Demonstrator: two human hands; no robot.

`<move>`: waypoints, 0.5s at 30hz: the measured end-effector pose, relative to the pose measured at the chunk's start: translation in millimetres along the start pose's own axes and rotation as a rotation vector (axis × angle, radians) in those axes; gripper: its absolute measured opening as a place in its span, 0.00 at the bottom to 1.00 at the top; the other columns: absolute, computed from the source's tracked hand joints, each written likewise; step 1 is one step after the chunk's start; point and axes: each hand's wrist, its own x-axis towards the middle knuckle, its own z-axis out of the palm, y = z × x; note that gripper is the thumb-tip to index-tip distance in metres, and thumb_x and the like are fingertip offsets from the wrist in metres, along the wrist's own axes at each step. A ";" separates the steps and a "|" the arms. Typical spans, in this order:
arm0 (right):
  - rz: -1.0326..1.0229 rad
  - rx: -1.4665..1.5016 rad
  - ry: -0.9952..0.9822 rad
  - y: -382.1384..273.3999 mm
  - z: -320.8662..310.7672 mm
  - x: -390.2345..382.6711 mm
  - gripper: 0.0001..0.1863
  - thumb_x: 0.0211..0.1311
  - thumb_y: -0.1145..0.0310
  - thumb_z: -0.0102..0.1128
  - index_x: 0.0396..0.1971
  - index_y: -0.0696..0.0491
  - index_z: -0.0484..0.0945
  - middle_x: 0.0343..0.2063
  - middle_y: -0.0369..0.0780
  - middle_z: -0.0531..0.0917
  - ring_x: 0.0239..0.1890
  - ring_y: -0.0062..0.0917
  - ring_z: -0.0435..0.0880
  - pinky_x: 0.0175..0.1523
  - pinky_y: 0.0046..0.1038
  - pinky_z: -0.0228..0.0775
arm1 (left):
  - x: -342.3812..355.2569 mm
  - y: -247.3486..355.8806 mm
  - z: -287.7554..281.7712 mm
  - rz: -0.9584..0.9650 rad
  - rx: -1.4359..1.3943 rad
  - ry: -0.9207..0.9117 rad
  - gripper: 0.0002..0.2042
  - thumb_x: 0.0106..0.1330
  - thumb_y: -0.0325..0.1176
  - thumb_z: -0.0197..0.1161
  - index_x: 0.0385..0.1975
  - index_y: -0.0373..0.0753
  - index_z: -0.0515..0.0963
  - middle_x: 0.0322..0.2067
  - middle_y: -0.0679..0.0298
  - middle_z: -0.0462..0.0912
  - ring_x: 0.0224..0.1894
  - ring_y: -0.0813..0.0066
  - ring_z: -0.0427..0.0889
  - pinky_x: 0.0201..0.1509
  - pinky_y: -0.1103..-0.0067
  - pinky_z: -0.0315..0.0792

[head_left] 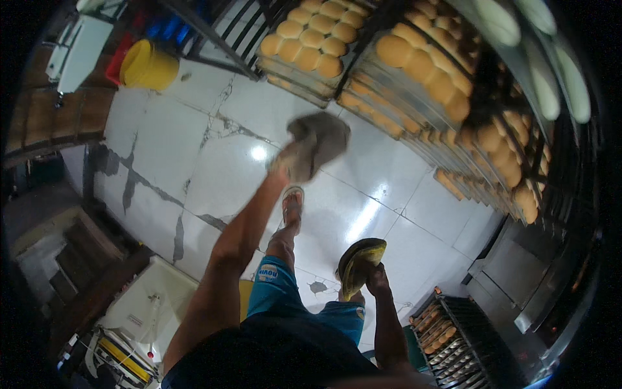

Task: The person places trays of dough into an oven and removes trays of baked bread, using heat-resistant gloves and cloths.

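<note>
My left arm reaches forward, and my left hand [282, 167] is closed on a grey-brown cloth [322, 141]. Motion smears the cloth and covers most of the fingers. Lower down to the right, my right hand [378, 281] grips a folded yellow-and-dark cloth pad [355, 267], bent over on itself. Both cloths hang above the tiled floor, apart from the racks. Nearest to the left cloth is a tray of golden buns [313, 40] on a rack at the far side.
Racks with more trays of baked buns [427, 68] line the far right. Pale unbaked loaves [543, 74] lie at the top right. Another loaded rack [457, 340] stands low on the right. A yellow bucket [150, 65] sits far left. The white floor tiles [227, 172] are cracked.
</note>
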 end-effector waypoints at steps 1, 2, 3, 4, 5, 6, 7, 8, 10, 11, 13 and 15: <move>-0.007 0.114 -0.011 2.8 -8.7 -13.0 0.12 0.60 0.69 0.53 0.41 0.56 0.79 0.38 0.42 0.83 0.40 0.26 0.81 0.41 0.28 0.73 | -34.7 26.3 3.8 -0.032 -0.236 0.047 0.25 0.61 0.38 0.56 0.56 0.31 0.63 0.51 0.55 0.72 0.53 0.59 0.71 0.61 0.73 0.64; -0.011 0.229 -0.014 6.7 -17.3 -27.0 0.12 0.60 0.69 0.54 0.40 0.57 0.79 0.37 0.42 0.83 0.39 0.24 0.81 0.39 0.28 0.73 | -68.5 54.3 12.6 -0.044 -0.418 0.069 0.25 0.61 0.38 0.56 0.56 0.31 0.62 0.51 0.55 0.72 0.54 0.59 0.71 0.61 0.73 0.64; 0.101 0.263 -0.023 15.4 -29.4 -45.6 0.12 0.59 0.68 0.57 0.41 0.57 0.79 0.36 0.40 0.82 0.38 0.22 0.80 0.38 0.27 0.72 | -97.9 83.4 22.2 -0.037 -0.518 0.064 0.26 0.61 0.38 0.55 0.57 0.32 0.62 0.51 0.54 0.72 0.54 0.60 0.70 0.61 0.73 0.64; 0.212 0.302 -0.024 24.9 -43.8 -63.7 0.13 0.59 0.66 0.59 0.41 0.57 0.78 0.35 0.39 0.82 0.36 0.20 0.79 0.37 0.25 0.71 | -123.3 114.1 33.6 -0.021 -0.594 0.044 0.26 0.61 0.38 0.55 0.57 0.32 0.62 0.51 0.54 0.71 0.54 0.60 0.70 0.61 0.73 0.63; 0.178 0.325 0.000 26.7 -56.1 -83.9 0.13 0.59 0.66 0.59 0.41 0.57 0.78 0.35 0.39 0.82 0.36 0.20 0.79 0.37 0.25 0.71 | -145.9 145.2 45.6 -0.005 -0.651 0.016 0.26 0.61 0.39 0.55 0.57 0.32 0.62 0.52 0.54 0.71 0.54 0.60 0.70 0.61 0.73 0.63; 0.192 0.358 0.029 16.8 -66.6 -109.2 0.14 0.59 0.65 0.60 0.41 0.58 0.78 0.34 0.38 0.81 0.36 0.20 0.79 0.38 0.25 0.71 | -169.0 176.3 59.6 0.007 -0.692 -0.013 0.26 0.61 0.39 0.55 0.57 0.32 0.62 0.52 0.54 0.71 0.55 0.60 0.70 0.61 0.73 0.63; 0.222 0.399 0.080 17.1 -90.8 -147.7 0.15 0.59 0.64 0.60 0.42 0.59 0.77 0.34 0.37 0.81 0.36 0.20 0.78 0.39 0.25 0.70 | -187.6 216.5 79.9 0.018 -0.727 -0.058 0.26 0.62 0.39 0.55 0.57 0.32 0.62 0.52 0.54 0.71 0.55 0.60 0.70 0.61 0.72 0.63; 0.227 0.563 0.092 67.7 -113.2 -176.6 0.15 0.60 0.66 0.60 0.44 0.59 0.75 0.36 0.37 0.81 0.37 0.22 0.79 0.42 0.24 0.71 | -205.7 252.4 99.8 0.031 -0.749 -0.111 0.27 0.62 0.39 0.55 0.58 0.32 0.61 0.53 0.54 0.70 0.55 0.60 0.69 0.62 0.72 0.62; 0.115 0.670 0.187 106.0 -168.7 -236.5 0.15 0.60 0.68 0.59 0.44 0.60 0.75 0.37 0.38 0.81 0.38 0.23 0.79 0.45 0.25 0.70 | -225.9 336.3 136.5 0.094 -0.763 -0.230 0.27 0.62 0.40 0.54 0.58 0.32 0.61 0.53 0.54 0.70 0.56 0.60 0.69 0.62 0.72 0.62; 0.011 0.735 0.224 113.7 -190.1 -256.9 0.15 0.61 0.69 0.58 0.45 0.60 0.74 0.38 0.39 0.81 0.39 0.24 0.79 0.47 0.26 0.70 | -234.1 377.0 146.2 0.143 -0.753 -0.284 0.27 0.62 0.40 0.54 0.58 0.32 0.61 0.53 0.54 0.70 0.56 0.60 0.69 0.62 0.72 0.62; -0.055 0.881 0.372 93.7 -236.1 -298.3 0.14 0.61 0.71 0.57 0.45 0.60 0.74 0.39 0.39 0.80 0.42 0.26 0.79 0.50 0.29 0.70 | -235.5 453.6 169.5 0.252 -0.734 -0.399 0.27 0.62 0.41 0.54 0.59 0.32 0.60 0.54 0.54 0.69 0.57 0.60 0.68 0.62 0.72 0.61; -0.071 0.780 0.423 91.6 -290.2 -322.4 0.15 0.60 0.72 0.58 0.46 0.60 0.74 0.40 0.40 0.80 0.43 0.27 0.78 0.51 0.31 0.69 | -231.1 518.5 189.9 0.340 -0.713 -0.503 0.28 0.62 0.41 0.53 0.59 0.33 0.60 0.55 0.54 0.69 0.57 0.61 0.68 0.63 0.72 0.61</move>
